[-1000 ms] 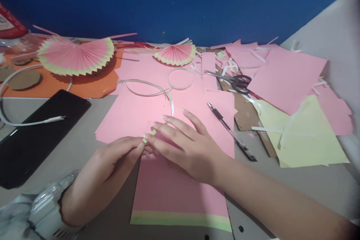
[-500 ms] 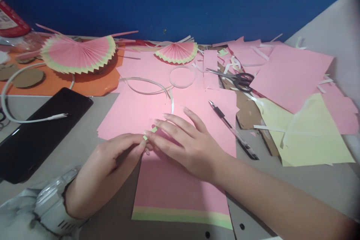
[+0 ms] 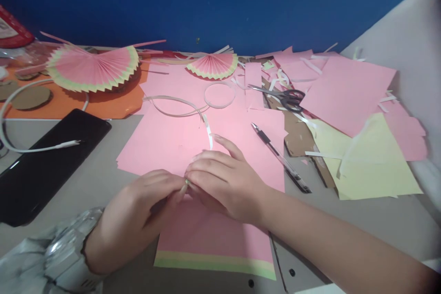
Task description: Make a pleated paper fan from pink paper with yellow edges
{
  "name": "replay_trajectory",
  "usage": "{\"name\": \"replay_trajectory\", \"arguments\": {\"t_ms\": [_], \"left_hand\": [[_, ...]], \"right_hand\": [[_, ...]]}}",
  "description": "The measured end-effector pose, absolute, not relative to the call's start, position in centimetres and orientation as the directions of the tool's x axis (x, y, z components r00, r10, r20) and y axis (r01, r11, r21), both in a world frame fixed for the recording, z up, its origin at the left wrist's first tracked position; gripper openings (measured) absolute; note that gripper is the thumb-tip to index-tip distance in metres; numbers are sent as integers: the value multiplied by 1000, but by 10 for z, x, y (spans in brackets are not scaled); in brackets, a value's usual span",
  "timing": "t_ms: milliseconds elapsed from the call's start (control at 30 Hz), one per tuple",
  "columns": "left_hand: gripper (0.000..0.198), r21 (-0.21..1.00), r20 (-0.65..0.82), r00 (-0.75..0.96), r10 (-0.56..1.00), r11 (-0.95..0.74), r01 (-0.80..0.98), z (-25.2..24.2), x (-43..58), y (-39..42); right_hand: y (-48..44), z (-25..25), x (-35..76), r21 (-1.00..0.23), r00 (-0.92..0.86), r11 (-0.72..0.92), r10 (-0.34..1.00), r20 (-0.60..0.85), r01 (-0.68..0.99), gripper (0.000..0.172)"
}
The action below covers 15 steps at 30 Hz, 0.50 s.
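Note:
My left hand (image 3: 144, 206) and my right hand (image 3: 223, 181) meet over the far edge of a pink paper sheet with a green border strip (image 3: 213, 239). Both sets of fingertips pinch that edge together, where a sliver of green shows between them. The right hand's fingers curl down over the fold. The sheet lies on a larger pink sheet (image 3: 165, 140) on the grey table. A watch sits on my left wrist.
A black pen (image 3: 280, 158) lies right of my right hand, scissors (image 3: 284, 96) beyond it. Two pleated pink fans (image 3: 93, 69) (image 3: 213, 64) stand at the back. A black phone (image 3: 41, 165) with a white cable lies left. Pink and yellow sheets (image 3: 368, 161) pile at the right.
My right hand's fingers have gone from stretched flat to curled over the paper's edge, and both hands have drawn slightly nearer to me. The green corner is now mostly hidden.

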<state>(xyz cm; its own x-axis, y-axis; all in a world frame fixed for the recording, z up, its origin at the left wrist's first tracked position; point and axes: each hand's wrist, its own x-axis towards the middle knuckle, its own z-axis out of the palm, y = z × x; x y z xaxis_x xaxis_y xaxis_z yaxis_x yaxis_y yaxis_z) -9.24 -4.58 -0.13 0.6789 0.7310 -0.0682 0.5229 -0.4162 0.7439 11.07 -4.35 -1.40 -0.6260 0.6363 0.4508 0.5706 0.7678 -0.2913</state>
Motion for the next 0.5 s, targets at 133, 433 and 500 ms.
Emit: {"name": "replay_trajectory", "arguments": {"t_ms": [133,433,500], "left_hand": [[12,767,-85,662,745,-376,521,-1,-94,-44],[21,829,-60,575,816,-281,484,-3,-108,-47],[28,816,-41,537,843,-281,504,-5,-120,-47]], "right_hand": [[-42,-13,112,-339,-595,744,666,450,576,12],[-30,-9,126,-757,-172,397,916,362,519,12],[-24,-10,129,-863,40,269,948,316,427,13]]}}
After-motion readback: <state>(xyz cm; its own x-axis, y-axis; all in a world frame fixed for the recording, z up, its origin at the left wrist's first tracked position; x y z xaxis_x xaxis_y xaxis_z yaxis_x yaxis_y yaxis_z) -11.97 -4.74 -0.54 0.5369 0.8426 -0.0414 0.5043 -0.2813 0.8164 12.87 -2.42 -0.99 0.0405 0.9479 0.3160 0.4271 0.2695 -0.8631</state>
